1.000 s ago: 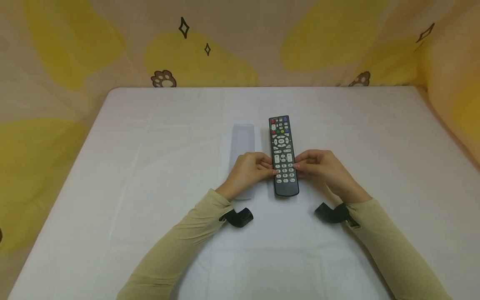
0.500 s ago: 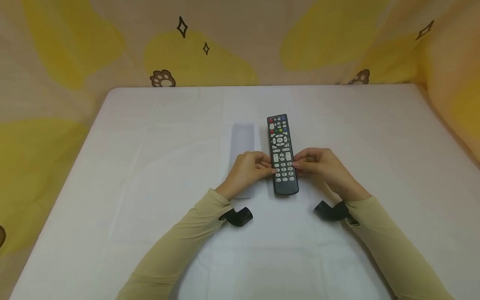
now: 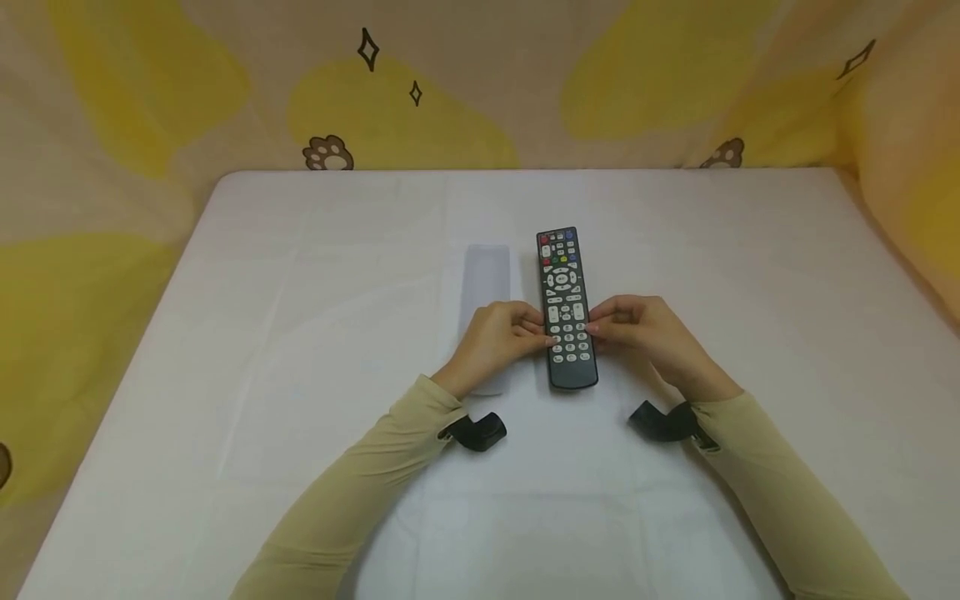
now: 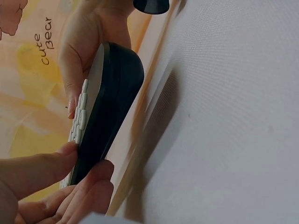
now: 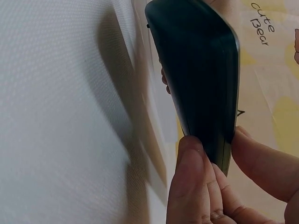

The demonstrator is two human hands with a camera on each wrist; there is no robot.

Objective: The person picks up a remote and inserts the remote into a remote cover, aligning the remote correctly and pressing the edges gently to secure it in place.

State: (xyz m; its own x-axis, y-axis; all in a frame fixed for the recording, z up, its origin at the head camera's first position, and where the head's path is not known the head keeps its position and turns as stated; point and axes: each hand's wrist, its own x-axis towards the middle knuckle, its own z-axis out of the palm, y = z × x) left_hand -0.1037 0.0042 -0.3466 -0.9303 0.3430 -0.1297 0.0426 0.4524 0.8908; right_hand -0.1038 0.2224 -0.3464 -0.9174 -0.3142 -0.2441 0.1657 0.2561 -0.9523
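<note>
A black remote control with light buttons is held by both hands, its button face up and its long axis pointing away from the person. My left hand pinches its left edge, thumb on the button face and fingers underneath. On the opposite edge my right hand pinches it the same way. Both wrist views show the remote raised off the white surface, with its shadow below. A pale translucent sleeve-like strip lies left of the remote, partly hidden behind my left hand.
The white table has its far edge against a yellow and cream patterned cloth. Black wrist mounts stick out from both sleeves near the table.
Both hands keep their grip on the remote, which stays in nearly the same place. The whole head view shifts very slightly.
</note>
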